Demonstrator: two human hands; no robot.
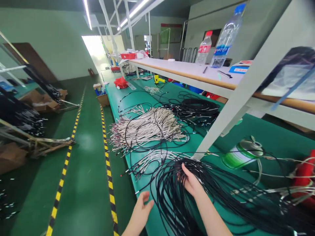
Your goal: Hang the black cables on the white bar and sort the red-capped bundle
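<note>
Workbench seen from the wearer's head, with clock directions taken from the centre of the view. At 5 o'clock, the right hand (191,182) holds part of the black cable bundle (169,188); its thumb lies over the strands and its fingers curl in among them, the fingertips largely hidden. At 6 o'clock, the left hand (142,207) is empty beside the bundle, over the bench's near edge, its thumb and fingers apart. The bundle rests on the green worktop (141,186), looping toward 6 o'clock, where the frame cuts it off, and trailing toward 4 o'clock, where its far ends blur among pale cables (273,190). Just above the right hand lies a thin group of white cables (157,157), partly covered by black strands. At the centre, a thick pile of white cables (147,127) lies under loose black loops; at 3 o'clock is a black coil (200,106), its individual turns hard to separate. Farther out, between 3 and 4 o'clock, a green-and-white can (240,155) stands near a red object (304,180), cut by the frame and too incomplete to identify. The slanted white post (221,121) hides part of the worktop
</note>
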